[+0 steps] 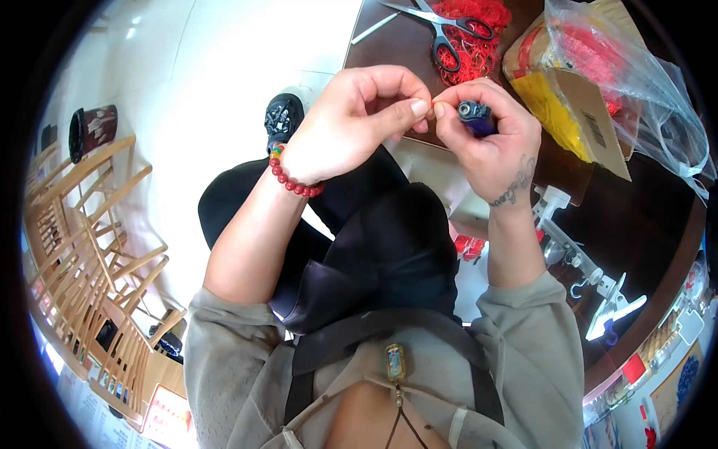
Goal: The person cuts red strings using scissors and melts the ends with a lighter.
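My left hand [366,112], with a red bead bracelet [295,182] at its wrist, pinches something tiny and reddish between thumb and forefinger. Its fingertips meet those of my right hand [486,127]. A dark blue lighter [477,120] rests inside my right hand, held by the curled fingers, while thumb and forefinger pinch at the same small reddish thing. Just beyond the hands, scissors [440,34] with black handles lie open on a pile of red cord [473,56] on the dark table. A white pen-like stick [375,28] lies left of the scissors.
An open cardboard box [583,112] with yellow lining and a clear plastic bag [658,105] stand at the upper right. A white metal fixture [580,258] is right of my right forearm. Wooden chairs [97,247] stand at the left.
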Available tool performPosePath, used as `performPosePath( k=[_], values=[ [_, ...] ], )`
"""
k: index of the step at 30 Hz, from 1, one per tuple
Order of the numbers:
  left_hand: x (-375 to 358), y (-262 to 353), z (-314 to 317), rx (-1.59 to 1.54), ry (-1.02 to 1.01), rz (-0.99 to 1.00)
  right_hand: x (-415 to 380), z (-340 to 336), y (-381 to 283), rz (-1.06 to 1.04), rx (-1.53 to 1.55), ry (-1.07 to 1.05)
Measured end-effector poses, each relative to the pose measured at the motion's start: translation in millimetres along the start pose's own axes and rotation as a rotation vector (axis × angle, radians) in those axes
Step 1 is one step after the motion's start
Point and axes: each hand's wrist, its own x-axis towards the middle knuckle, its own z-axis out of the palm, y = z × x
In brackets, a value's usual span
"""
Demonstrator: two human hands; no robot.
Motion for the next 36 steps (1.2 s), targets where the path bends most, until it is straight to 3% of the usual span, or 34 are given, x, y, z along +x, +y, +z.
performPosePath(
  k=[3, 6, 9, 12, 18, 30, 36],
  values=[
    [-0.7, 4.1, -0.6, -0.070, -0.002, 0.002, -1.8, 0.8, -6.3, 0.246, 0.283, 0.002],
    [-1.4, 5.7, -1.8, -0.078, 0.002, 0.001, -0.8, 0.2, -9.3, 0.262, 0.353, -0.010],
    [-1.2, 5.7, -2.4, -0.084, -0.006, 0.015, -0.3, -1.9, -7.4, 0.187, 0.228, -0.025],
    [-0.9, 3.4, -0.4, -0.061, 0.020, 0.017, 0.8, -0.3, 0.0, -0.018, 0.094, 0.005],
    [0.8, 0.1, -1.3, -0.033, 0.009, -0.002, 1.1, 2.7, -1.7, -0.045, -0.013, 0.007],
    [2.6, 0.2, 2.8, -0.212, 0.007, 0.003, -7.6, 4.9, -2.2, 0.234, 0.268, 0.123],
    [3.9, 0.2, 3.6, -0.201, 0.028, -0.003, -11.1, 3.5, 3.6, 0.231, 0.338, 0.152]
  ],
)
